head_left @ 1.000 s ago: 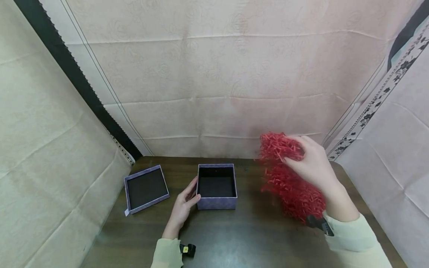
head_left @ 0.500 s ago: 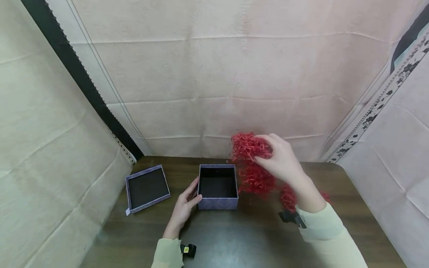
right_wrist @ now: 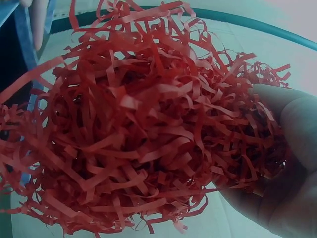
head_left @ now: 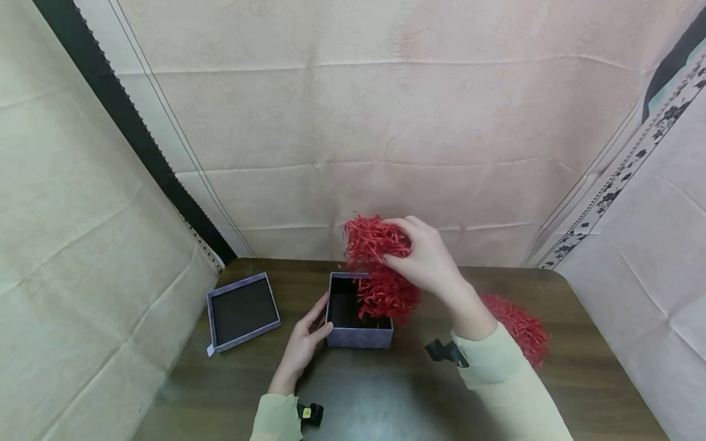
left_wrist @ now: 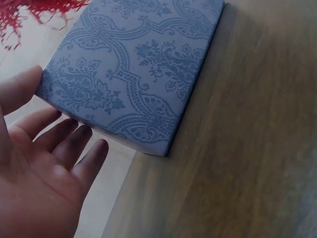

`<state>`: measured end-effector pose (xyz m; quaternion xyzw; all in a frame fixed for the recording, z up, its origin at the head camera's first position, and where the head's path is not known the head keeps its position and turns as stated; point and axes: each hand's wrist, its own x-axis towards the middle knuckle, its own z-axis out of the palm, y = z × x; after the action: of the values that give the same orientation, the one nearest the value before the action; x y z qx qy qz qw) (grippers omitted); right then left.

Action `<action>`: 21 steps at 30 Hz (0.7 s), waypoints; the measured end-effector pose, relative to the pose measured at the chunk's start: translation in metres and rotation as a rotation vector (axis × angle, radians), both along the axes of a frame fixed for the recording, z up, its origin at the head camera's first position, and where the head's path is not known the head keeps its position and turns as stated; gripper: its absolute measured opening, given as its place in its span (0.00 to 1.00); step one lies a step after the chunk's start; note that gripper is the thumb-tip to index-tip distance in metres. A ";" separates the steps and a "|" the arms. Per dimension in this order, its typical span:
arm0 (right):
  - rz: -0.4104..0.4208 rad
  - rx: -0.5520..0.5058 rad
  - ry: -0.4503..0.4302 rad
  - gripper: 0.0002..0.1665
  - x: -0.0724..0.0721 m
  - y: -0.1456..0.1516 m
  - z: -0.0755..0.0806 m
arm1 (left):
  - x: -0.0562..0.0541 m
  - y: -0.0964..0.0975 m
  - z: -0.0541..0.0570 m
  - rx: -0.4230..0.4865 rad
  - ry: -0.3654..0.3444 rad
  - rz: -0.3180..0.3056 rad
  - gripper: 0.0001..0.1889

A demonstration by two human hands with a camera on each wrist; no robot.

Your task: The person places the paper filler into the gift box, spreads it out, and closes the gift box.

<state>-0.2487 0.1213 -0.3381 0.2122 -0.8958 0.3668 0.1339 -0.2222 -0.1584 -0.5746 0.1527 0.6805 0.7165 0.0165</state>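
Note:
My right hand (head_left: 421, 254) grips a clump of red shredded paper (head_left: 375, 242), its thumb and fingers on the clump's right side. The clump hangs down over the right part of an open lavender box (head_left: 358, 337) and hides much of its dark inside. In the right wrist view the tangled strips (right_wrist: 133, 124) fill the middle, with the box edge at the left. My left hand (head_left: 300, 346) rests against the box's left side, thumb at the near left corner. The left wrist view shows the patterned box wall (left_wrist: 124, 69) and fairly straight fingers touching its edge.
A lavender lid (head_left: 242, 311) lies inside up, slightly turned, left of the box, with a small white tab at its near left corner. More red shredded paper (head_left: 521, 331) is piled at the right, partly behind my right forearm. Pale cloth hangs behind the brown table (head_left: 364, 392).
My right hand has carried the red shredded paper leftward from the right of the table to over the box, leaving a smaller pile behind. The left hand, box and lid have stayed put.

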 end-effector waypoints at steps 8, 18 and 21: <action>0.029 -0.042 0.023 0.33 -0.008 -0.018 -0.003 | 0.002 0.001 0.001 0.001 -0.025 -0.022 0.35; 0.044 -0.080 -0.012 0.31 -0.018 -0.031 -0.021 | 0.002 0.000 -0.001 0.016 -0.021 -0.039 0.35; 0.046 -0.070 -0.025 0.31 -0.021 -0.034 -0.028 | 0.002 0.001 0.000 0.012 -0.024 -0.042 0.35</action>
<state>-0.2695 0.0872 -0.3659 0.2231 -0.8790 0.4036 0.1215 -0.2202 -0.1576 -0.5748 0.1585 0.6727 0.7216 0.0388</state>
